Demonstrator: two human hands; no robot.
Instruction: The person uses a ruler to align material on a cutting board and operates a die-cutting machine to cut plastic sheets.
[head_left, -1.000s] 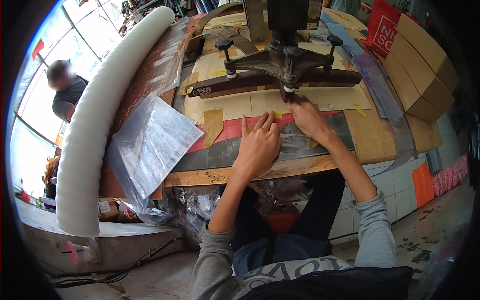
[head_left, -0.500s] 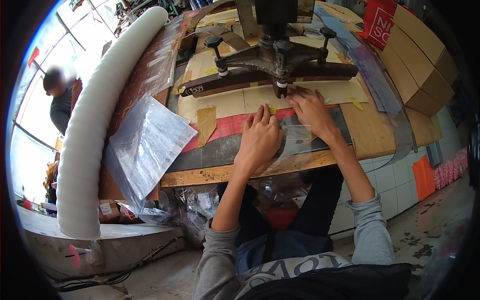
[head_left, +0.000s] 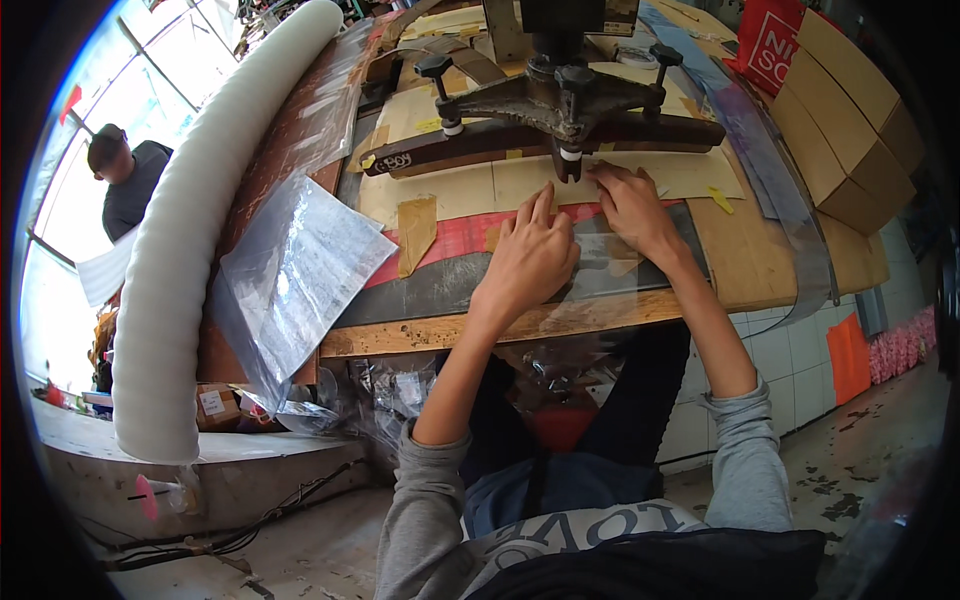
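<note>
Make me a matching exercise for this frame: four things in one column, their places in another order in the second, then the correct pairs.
Things
1. Right hand
2. Thick white roll
3. Tan cardboard box
4. Clear plastic sheets

Places
A. At the picture's right, beside a red bag
B. Between the white roll and the left hand, hanging over the front edge
C. Fingertips just right of the dark forked prong
D. Along the left side of the worktable

Pairs: 1-C, 2-D, 3-A, 4-B

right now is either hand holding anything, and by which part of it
It cannot be told: the left hand and right hand are at the clear plastic sheet, but no definite grip shows.
</note>
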